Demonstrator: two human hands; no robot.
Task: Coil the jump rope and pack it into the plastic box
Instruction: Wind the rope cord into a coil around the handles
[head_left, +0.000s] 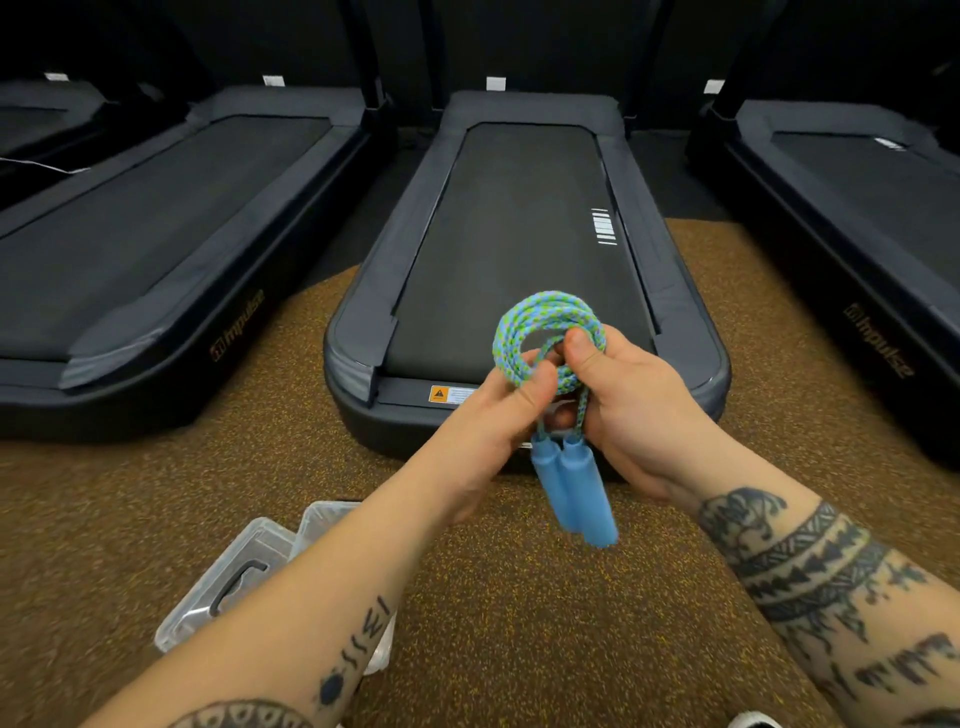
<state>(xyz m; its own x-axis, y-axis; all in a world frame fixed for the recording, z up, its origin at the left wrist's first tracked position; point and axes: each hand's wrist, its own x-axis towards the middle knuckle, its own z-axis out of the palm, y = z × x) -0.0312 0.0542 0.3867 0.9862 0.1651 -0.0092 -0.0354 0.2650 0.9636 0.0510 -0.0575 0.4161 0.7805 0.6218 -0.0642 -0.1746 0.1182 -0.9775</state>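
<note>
The jump rope (540, 319) is a blue-and-green braided cord wound into a small round coil, held in the air over the end of the middle treadmill. My left hand (498, 431) pinches the coil's lower left side. My right hand (623, 410) grips its right side, thumb through the loop. Two light blue handles (571, 493) hang side by side below the hands. The clear plastic box (322, 525) lies on the floor at lower left, partly hidden by my left forearm, with its lid (228, 582) beside it.
Dark treadmills stand side by side: one straight ahead (519, 234), one at left (156, 234), one at right (857, 208). Brown speckled rubber floor (545, 623) stretches under my arms. A white shoe tip (753, 721) shows at the bottom edge.
</note>
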